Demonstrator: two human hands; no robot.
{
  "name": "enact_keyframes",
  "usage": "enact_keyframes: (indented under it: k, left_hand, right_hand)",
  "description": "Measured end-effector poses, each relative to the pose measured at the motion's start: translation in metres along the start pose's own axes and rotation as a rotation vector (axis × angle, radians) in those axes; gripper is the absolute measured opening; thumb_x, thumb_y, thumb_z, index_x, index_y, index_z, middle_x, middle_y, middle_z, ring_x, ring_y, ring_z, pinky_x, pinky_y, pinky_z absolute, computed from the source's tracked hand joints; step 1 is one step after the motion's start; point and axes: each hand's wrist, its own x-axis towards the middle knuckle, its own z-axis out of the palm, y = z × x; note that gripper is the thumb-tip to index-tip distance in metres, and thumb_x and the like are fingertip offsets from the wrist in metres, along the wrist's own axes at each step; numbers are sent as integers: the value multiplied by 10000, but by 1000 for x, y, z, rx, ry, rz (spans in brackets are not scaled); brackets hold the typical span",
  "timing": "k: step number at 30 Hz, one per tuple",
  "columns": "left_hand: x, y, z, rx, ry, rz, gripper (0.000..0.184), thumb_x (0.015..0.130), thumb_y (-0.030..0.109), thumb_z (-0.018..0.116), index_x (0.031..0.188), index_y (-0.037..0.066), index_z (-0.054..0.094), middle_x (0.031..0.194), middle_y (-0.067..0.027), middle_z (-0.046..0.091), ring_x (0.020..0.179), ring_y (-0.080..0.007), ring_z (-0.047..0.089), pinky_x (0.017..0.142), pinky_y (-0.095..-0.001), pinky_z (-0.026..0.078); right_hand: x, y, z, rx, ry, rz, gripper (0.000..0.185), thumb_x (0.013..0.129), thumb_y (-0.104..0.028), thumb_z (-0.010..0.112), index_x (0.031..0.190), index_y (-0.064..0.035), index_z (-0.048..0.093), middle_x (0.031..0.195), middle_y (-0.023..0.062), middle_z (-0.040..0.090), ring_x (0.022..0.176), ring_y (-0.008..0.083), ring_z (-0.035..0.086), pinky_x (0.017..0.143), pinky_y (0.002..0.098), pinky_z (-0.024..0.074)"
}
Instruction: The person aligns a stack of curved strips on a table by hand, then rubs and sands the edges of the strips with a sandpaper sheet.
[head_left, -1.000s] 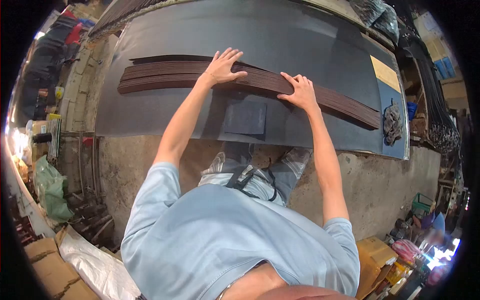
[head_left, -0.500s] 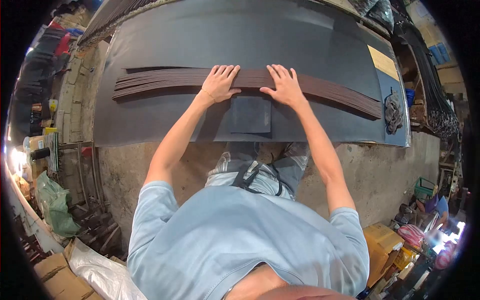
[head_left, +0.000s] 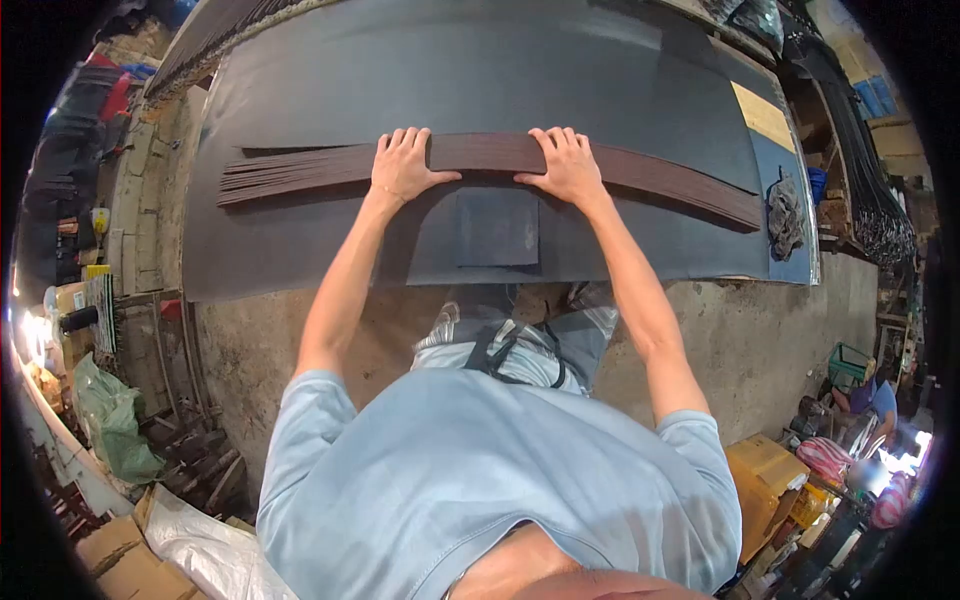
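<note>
A long stack of dark brown strips point(head_left: 490, 153) lies across the dark work table, its ends fanned out and its middle bowed slightly away from me. My left hand point(head_left: 402, 168) grips the stack left of the middle, thumb along the near edge and fingers over the far edge. To the right of the middle, my right hand point(head_left: 567, 168) holds it the same way. The fingertips beyond the far edge are partly hidden. A dark square piece point(head_left: 498, 230) lies on the table just below the stack, between my forearms.
The dark-topped table point(head_left: 480, 70) has a yellowish sheet point(head_left: 764, 116) and a crumpled grey cloth point(head_left: 786, 215) at its right end. Black strands point(head_left: 880, 200) hang beyond it. Cardboard boxes point(head_left: 765, 485) stand on the floor at lower right, near another person point(head_left: 880, 400).
My left hand has moved left along the stack, widening the gap between my hands. The strips look pressed closer together in the middle. My right hand has barely shifted.
</note>
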Motion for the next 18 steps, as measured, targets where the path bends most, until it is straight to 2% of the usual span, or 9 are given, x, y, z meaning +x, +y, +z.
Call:
enact_keyframes:
  k: [2,3,6,7,10,11,13,16,18]
  left_hand:
    - [4,-16,-10,-79,-62,73,961,704,730,765,1324,20,578,1215,-143,625,1195,-312,563,1075,-447,393]
    - [-1,-33,-6,-18,11,66,946,706,709,771,1322,19,573,1202,-149,617,1195,-333,555,1077,-453,394]
    - [-23,-84,-29,13,-54,2,913,687,620,830,1313,9,572,1240,-157,611,1226,-343,540,1092,-455,390]
    - [-31,-105,-34,21,-74,-16,903,678,589,851,1310,7,573,1260,-160,607,1238,-346,535,1102,-456,386]
    - [-57,-168,-33,77,73,-1,876,664,565,867,1274,4,586,1284,-161,607,1232,-347,535,1131,-470,366]
    - [-60,-182,-32,134,117,12,890,657,614,846,1245,-9,608,1215,-159,632,1210,-332,547,1093,-460,394]
    - [-56,-186,-43,126,-22,-36,888,661,606,848,1241,-21,605,1193,-153,638,1177,-331,558,1054,-444,428]
    - [-61,-189,-49,119,-87,-64,892,664,603,848,1239,-33,604,1170,-144,643,1145,-331,567,1011,-438,455]
    - [-64,-193,-43,109,-55,-28,896,664,603,848,1252,-27,601,1174,-141,641,1141,-332,569,1004,-442,457]
  right_hand:
    - [-2,8,-2,51,-38,7,891,749,-705,746,1346,-69,562,1208,135,611,1174,307,559,1043,470,402]
    - [-6,15,-6,47,-36,10,891,749,-705,746,1346,-69,562,1208,135,611,1174,307,559,1043,470,402]
    - [-28,43,-24,-11,-48,98,908,706,-739,758,1297,-68,605,1230,134,618,1224,309,561,1086,478,379]
    - [-34,53,-26,-8,-37,127,884,698,-738,764,1272,-81,623,1200,121,627,1188,297,579,1074,468,392]
    - [-41,53,-28,-26,-14,163,866,690,-733,773,1253,-90,635,1163,111,632,1152,291,592,1053,450,413]
    - [-40,52,-28,-27,9,163,860,686,-730,779,1245,-90,638,1153,109,630,1137,290,595,1041,442,422]
    - [-42,51,-26,-27,31,164,855,683,-726,784,1236,-90,641,1143,107,629,1122,289,598,1029,433,431]
    - [-38,55,-28,0,44,176,848,674,-723,791,1222,-93,643,1135,107,629,1110,293,601,1017,436,437]
    - [-43,51,-27,3,51,159,849,666,-714,802,1223,-94,643,1120,100,631,1104,291,603,1012,438,440]
